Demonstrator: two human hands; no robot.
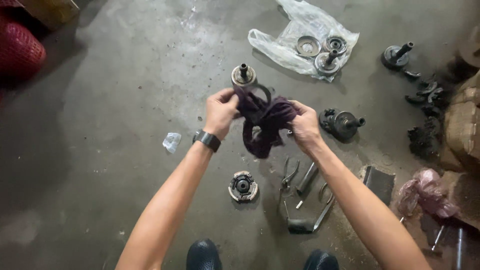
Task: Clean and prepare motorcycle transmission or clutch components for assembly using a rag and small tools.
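My left hand (220, 111) and my right hand (304, 127) both grip a dark purple rag (264, 122) held above the concrete floor. The rag is bunched between them and hangs down in the middle. A black watch (207, 140) is on my left wrist. Just beyond the rag a round metal part with a short shaft (244, 75) stands on the floor, with a thin ring (261, 90) beside it. Below my hands lies a round clutch part with pale pads (243, 186).
A clear plastic bag (300, 35) at the back holds several round metal parts. Dark shafted parts (342, 123) (396, 55) lie right. Pliers and hand tools (300, 192) lie near my right forearm. A pink bag (427, 192), a white scrap (172, 141), a red mesh sack (17, 47).
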